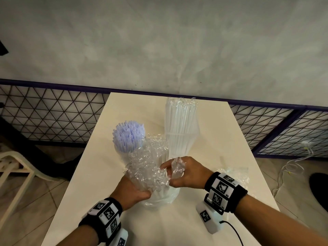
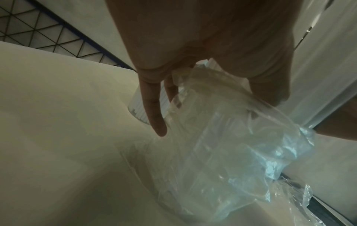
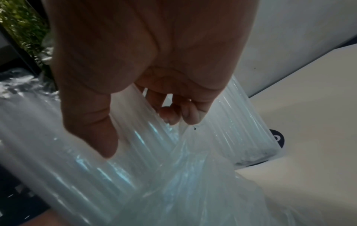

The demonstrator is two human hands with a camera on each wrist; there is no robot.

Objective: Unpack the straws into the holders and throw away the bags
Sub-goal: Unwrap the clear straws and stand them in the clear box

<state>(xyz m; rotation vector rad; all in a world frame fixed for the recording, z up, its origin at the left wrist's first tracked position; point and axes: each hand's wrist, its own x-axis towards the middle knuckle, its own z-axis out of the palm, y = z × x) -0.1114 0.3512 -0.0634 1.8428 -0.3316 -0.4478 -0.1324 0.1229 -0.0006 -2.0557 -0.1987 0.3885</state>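
Mid-strip: left hand grips bagged straws upright on tabletop; right hand pinches crumpled bag. Best pull film straight up, keeping bundle squeezed low.

Bag in grip: thin clear plastic film, heavily crinkled, glossy, sharp highlights. Straws inside it, below left hand: translucent white plastic, smooth, faint sheen. Scrap of same film pinched by right hand. Beyond grip, wrapped straw bundle: clear plastic, smooth, shiny sleeve. Left of it, lilac straws: matt plastic. Table under grip: cream, smooth, matt. Crumpled film right of grip: glossy. Wall behind: rough, mottled grey, matt. Wrist bands: black cloth.
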